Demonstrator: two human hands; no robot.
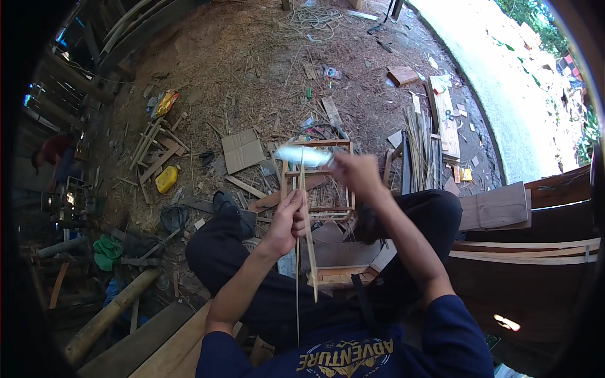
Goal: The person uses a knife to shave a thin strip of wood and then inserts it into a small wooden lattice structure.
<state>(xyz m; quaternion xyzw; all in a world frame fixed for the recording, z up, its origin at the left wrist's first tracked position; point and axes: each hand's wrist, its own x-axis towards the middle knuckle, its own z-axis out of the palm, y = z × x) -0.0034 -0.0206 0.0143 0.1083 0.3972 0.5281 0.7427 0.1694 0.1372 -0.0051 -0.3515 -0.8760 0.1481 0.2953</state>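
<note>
My left hand (287, 225) is closed around a split bamboo strip (310, 255) that stands up between my knees. A thinner strip (298, 296) hangs down beside it toward my lap. My right hand (358, 175) grips a knife (302, 155), whose broad, bright blade is smeared by motion. The blade crosses the strip's upper end, above my left hand; whether it touches cannot be made out. The knife's handle is mostly hidden in my fist. Beyond my hands, a small wooden frame (351, 183) stands on the ground between my legs.
A cardboard piece (242, 151) and a yellow jug (167, 179) lie ahead on the littered dirt. Bundled thin strips (419, 154) and boards (444, 113) lie at right. Planks (495, 208) flank my right knee. At far left, another person (57, 151) bends over machinery.
</note>
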